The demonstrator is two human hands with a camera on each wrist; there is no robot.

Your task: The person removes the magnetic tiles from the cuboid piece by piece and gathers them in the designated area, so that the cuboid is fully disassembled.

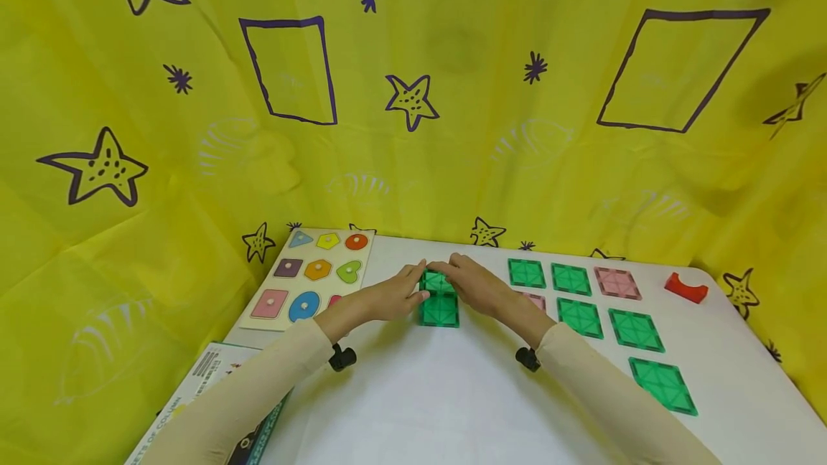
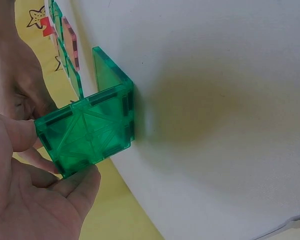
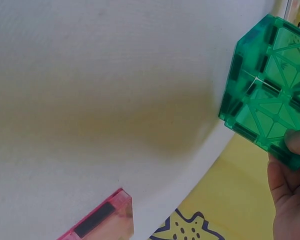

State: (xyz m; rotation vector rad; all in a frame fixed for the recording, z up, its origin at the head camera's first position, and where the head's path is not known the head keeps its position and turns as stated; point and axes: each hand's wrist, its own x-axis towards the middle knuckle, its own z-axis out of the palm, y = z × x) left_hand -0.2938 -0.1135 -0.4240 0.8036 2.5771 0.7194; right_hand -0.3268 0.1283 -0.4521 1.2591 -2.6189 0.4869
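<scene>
Tile build (image 1: 439, 311) sits near the far edge of the table (image 1: 413, 400), between the puzzle board (image 1: 339, 255) toward the left end and the loose tiles (image 1: 580, 318) toward the right. Both hands engaged. Left hand (image 1: 393, 296): grip pinches a panel by its border, thumb against fingers. Right hand (image 1: 477, 284): thumb on a face, fingers behind, also pinching.

Step in hand, as judged: joining or squaring panels. Best practice: bring edges flush along their whole length, press lightly and evenly from both sides, check the corner is square before letting go with one hand. Hard squeezing would likely fold the seam.

Appearance: clear green squares, darker borders, dark bars set along the edges (probably magnets), ribs crossing each face. Panels meet at an angle in the left wrist view. Total panel count: cannot tell.
</scene>
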